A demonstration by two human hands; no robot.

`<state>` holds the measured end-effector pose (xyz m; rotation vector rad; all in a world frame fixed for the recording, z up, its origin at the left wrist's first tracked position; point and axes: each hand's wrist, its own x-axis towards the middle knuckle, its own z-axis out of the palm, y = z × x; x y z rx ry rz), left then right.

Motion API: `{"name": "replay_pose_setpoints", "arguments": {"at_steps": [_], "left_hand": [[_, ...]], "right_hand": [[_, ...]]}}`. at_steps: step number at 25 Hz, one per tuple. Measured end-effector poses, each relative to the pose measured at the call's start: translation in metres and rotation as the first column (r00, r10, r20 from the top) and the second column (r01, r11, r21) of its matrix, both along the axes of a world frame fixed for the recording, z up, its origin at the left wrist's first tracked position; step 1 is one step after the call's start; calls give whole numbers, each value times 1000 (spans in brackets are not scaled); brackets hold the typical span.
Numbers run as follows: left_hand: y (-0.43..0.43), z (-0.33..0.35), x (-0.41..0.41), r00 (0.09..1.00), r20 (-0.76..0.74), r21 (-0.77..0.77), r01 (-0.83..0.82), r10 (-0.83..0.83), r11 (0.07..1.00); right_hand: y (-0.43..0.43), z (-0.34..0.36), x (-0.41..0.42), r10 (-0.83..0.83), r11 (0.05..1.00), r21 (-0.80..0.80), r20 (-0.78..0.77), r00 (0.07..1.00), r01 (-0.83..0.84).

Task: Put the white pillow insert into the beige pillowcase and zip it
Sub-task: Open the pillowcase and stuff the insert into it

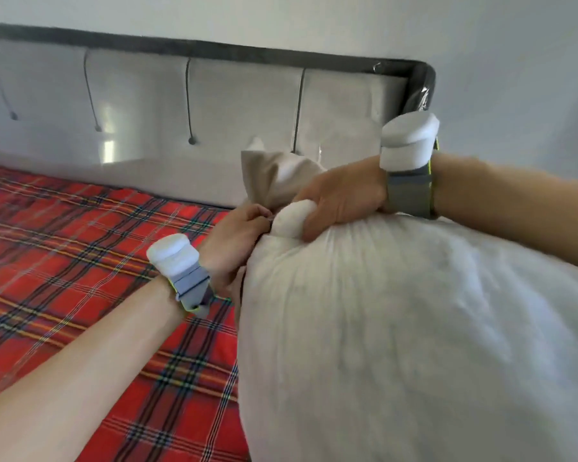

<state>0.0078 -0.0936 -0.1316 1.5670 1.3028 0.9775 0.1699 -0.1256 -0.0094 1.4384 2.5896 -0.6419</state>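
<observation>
Big white pillow insert (414,328) is right up in the camera, filling the whole lower right of the view. It's puffy and a bit blurry, and it lies on the bed. At its far end the right hand (341,198) has one corner bunched up, fingers over the top and thumb underneath, so a little white knob of stuffing pokes out past the grip.

Just left of that knob, the left hand (237,238) is curled tight on the beige pillowcase (274,181), pinching the fabric right where it meets the insert's corner. The rest of the case sticks up crumpled behind both hands, and a strip of it hangs below the left wrist. The insert looks basically all outside the case, and the hands cover the spot where the two meet, so I can't make out the opening or the zipper.

Both wrists have grey straps with white foam-looking pods on top — left wrist pod (172,258), right wrist pod (409,141).

Underneath is a red plaid bedspread (80,261), and behind it a padded grey headboard (181,105) with dark trim and shiny plastic wrap against a plain wall (314,15).
</observation>
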Motion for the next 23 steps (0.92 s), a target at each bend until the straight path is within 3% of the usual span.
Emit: {"name": "replay_pose_setpoints", "arguments": {"at_steps": [3, 5, 7, 9, 11, 14, 16, 19, 23], "left_hand": [[-26, -53, 2, 935, -334, 5, 127, -118, 992], [-47, -86, 4, 726, -670, 33, 240, -157, 970], [-54, -101, 0, 585, -802, 49, 269, -122, 962], [-49, -99, -4, 453, -891, 150, 343, -23, 927], [-48, -93, -1, 352, -919, 343, 486, 180, 803], [-49, -91, 5, 352, -913, 397, 642, 209, 656], [-45, -94, 4, 310, -940, 320, 660, 142, 680], [-37, -96, 2, 183, -982, 144, 570, 46, 809], [-41, -84, 6, 190, -980, 149, 519, 57, 842]], "right_hand": [[-19, -68, -9, -11, 1000, 28, 45, 999, 10], [-46, -125, -20, -202, 979, 51, 152, 967, 197], [-67, -152, -29, -406, 907, 172, 112, 907, 385], [-74, -154, -34, -456, 860, 287, 61, 888, 422], [-77, -150, -36, -313, 934, 231, 161, 936, 272], [-79, -132, -29, -35, 997, -56, 265, 964, 52], [-73, -132, -18, 7, 997, -73, 295, 956, 15], [-71, -159, -19, -75, 991, -87, 228, 971, 97], [-66, -206, -30, -157, 988, 26, 146, 977, 155]]}}
